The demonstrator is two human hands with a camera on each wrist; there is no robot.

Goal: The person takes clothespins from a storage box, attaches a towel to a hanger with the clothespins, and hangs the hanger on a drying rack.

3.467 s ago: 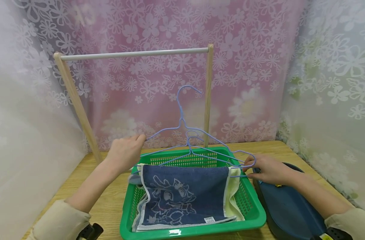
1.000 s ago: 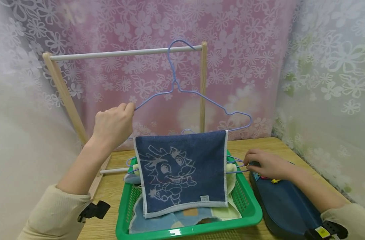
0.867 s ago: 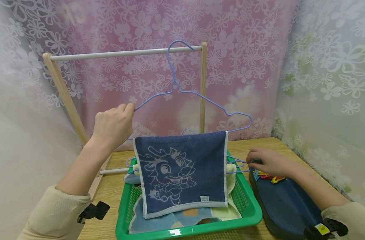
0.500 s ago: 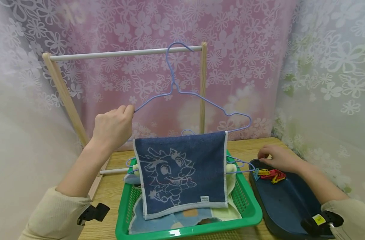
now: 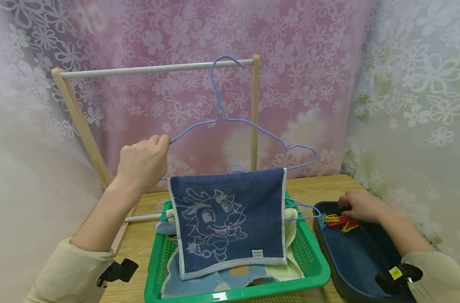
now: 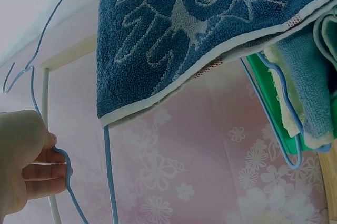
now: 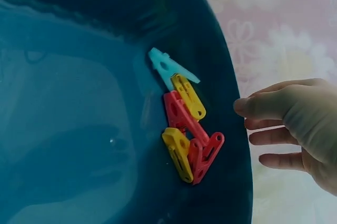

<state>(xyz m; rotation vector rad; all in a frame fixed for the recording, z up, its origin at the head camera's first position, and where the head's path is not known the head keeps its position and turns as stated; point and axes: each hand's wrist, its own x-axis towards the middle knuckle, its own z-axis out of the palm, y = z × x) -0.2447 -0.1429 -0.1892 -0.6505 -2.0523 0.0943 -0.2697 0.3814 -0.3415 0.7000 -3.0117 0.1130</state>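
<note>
My left hand (image 5: 143,162) grips the left shoulder of a blue wire hanger (image 6: 110,176), holding it up above the basket. A dark blue towel (image 5: 230,227) with a pale cartoon dragon and white edging is folded over the hanger's bottom bar. The hanger's hook overlaps the rack's rail in the head view. At the right, my right hand (image 5: 362,206) is over the far end of a dark blue tray (image 5: 351,256), its fingers loosely bent and empty. Close by lie several clothespins (image 7: 181,110), red, yellow and light blue.
A green basket (image 5: 321,269) holds more towels (image 5: 207,280) and other blue hangers, whose ends stick out over its sides. Behind stands a rack with wooden posts (image 5: 255,113) and a white rail (image 5: 150,69). Floral curtains surround the wooden table (image 5: 313,183).
My left hand has lifted the hanger with the blue towel up from the basket. My right hand has let go of the other hangers and moved right, over the tray.
</note>
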